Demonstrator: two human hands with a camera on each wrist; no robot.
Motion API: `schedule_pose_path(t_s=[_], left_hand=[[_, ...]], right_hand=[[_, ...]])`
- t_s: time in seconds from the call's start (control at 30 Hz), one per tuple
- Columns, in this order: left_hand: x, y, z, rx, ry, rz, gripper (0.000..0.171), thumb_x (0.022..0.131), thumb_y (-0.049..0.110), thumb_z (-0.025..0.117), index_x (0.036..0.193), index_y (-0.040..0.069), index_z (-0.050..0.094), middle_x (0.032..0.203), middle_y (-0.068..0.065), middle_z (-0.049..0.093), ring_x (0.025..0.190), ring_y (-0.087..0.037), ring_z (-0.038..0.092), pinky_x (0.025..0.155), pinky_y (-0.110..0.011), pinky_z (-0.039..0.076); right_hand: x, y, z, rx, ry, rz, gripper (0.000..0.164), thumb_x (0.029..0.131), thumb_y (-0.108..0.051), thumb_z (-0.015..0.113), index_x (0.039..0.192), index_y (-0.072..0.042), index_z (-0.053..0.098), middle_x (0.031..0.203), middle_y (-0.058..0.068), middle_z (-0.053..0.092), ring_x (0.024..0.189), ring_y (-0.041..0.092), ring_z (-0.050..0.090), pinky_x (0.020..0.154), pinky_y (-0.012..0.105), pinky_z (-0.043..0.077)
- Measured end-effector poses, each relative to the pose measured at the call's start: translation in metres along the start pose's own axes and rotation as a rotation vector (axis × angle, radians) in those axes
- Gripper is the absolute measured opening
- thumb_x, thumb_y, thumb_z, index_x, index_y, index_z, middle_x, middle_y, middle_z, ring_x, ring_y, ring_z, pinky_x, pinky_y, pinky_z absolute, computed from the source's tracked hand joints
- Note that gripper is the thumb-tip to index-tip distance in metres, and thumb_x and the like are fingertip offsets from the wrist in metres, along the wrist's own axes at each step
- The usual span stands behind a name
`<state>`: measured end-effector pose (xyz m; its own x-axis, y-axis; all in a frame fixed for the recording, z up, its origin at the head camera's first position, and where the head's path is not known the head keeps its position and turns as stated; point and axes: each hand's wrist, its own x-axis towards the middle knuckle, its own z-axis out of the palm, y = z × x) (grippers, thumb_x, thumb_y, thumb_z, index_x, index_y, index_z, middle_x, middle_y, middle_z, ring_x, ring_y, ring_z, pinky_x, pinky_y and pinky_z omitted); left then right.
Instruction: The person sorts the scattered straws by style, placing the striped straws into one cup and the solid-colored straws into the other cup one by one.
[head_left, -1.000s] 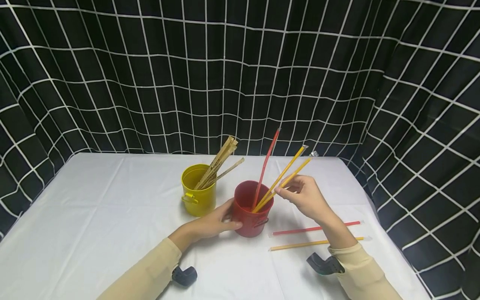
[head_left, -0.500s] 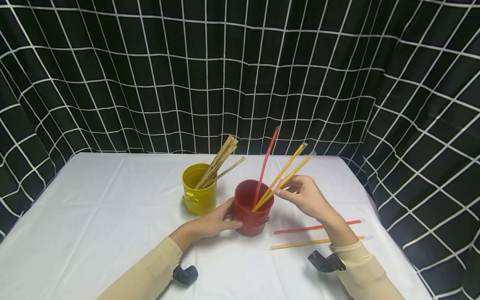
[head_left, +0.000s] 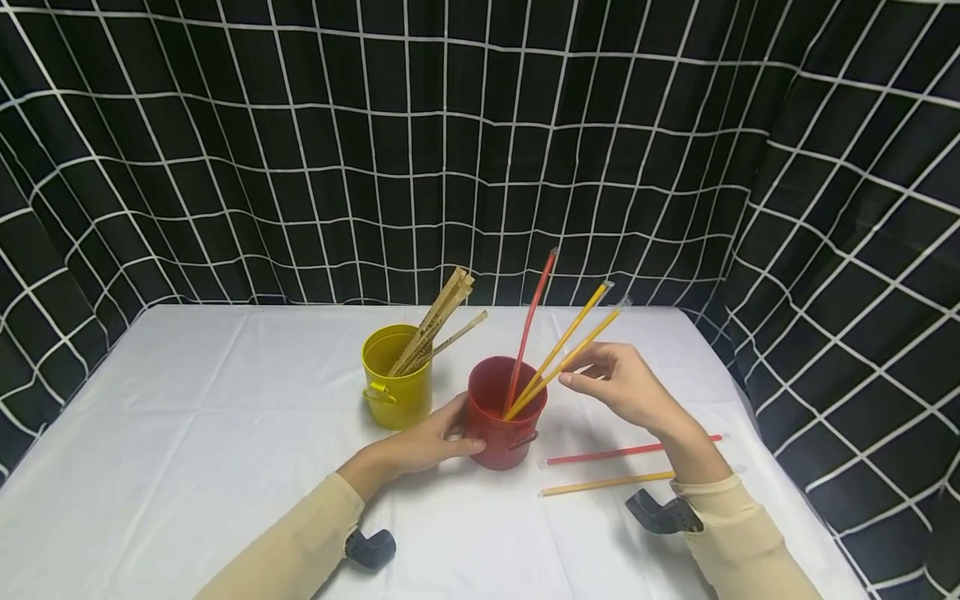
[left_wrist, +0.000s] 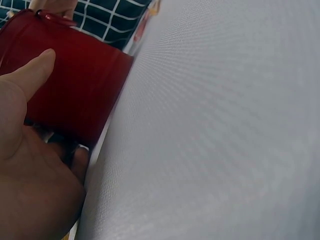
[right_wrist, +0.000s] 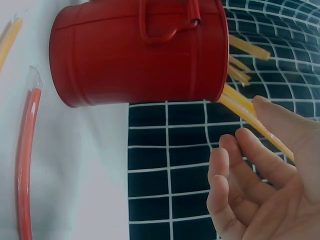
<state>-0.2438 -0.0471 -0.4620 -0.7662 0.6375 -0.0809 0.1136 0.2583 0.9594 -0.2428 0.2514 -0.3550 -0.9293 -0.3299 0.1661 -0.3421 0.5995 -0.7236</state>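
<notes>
My left hand (head_left: 420, 446) grips the side of a small red metal bucket (head_left: 504, 454), thumb along its near wall, the other fingers mostly hidden behind it. A red wrapped straw (head_left: 531, 319) and two yellow wrapped straws (head_left: 592, 337) lean in the bucket, tops out to the right. Close beside the yellow straws is my right hand (head_left: 626, 383). In the right wrist view, that hand's thumb and fingers (right_wrist: 265, 155) are spread apart with nothing between them, and a yellow straw (right_wrist: 270, 135) passes behind.
Left of the red bucket stands a yellow bucket (head_left: 397, 404) with several paper-wrapped sticks (head_left: 442, 308). A loose red straw (head_left: 607, 454) and a loose yellow straw (head_left: 603, 483) lie under my right forearm on the white cloth (head_left: 225, 417). A black-and-white grid curtain (head_left: 420, 150) hangs behind.
My right hand has let go of the right-hand yellow straw and drawn slightly right. That straw now leans in the bucket. My left hand still holds the bucket in place.
</notes>
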Motion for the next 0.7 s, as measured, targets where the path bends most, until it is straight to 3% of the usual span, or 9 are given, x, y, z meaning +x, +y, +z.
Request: schedule_pose_path(t_s=[0.17,0.43,0.7], left_hand=[[-0.001,0.000,-0.002,0.004,0.002,-0.013,0.087,0.096,0.034,0.068,0.164,0.026,0.013,0.171,0.002,0.019,0.157,-0.029,0.023,0.129,-0.052,0.021],[-0.003,0.000,-0.005,0.003,0.002,-0.013,0.086,0.097,0.033,0.067,0.164,0.025,0.014,0.171,0.002,0.019,0.157,-0.028,0.024,0.129,-0.051,0.021],[-0.001,0.000,-0.002,0.003,-0.005,-0.009,0.088,0.096,0.035,0.068,0.164,0.027,0.012,0.171,0.002,0.018,0.158,-0.027,0.022,0.130,-0.051,0.019]], right_hand=[[0.003,0.006,-0.001,0.033,-0.077,-0.009,0.027,0.092,-0.017,0.072,0.112,0.002,0.072,0.109,0.016,0.074,0.093,0.021,0.073,0.082,0.028,0.058],[0.009,0.021,0.002,0.112,-0.280,-0.045,0.034,0.093,-0.013,0.071,0.121,0.006,0.065,0.119,0.025,0.069,0.102,0.021,0.072,0.088,0.022,0.059],[0.000,0.040,-0.007,0.088,-0.330,-0.036,0.036,0.093,-0.013,0.071,0.124,0.004,0.065,0.118,0.026,0.069,0.106,0.023,0.070,0.091,0.023,0.057]])
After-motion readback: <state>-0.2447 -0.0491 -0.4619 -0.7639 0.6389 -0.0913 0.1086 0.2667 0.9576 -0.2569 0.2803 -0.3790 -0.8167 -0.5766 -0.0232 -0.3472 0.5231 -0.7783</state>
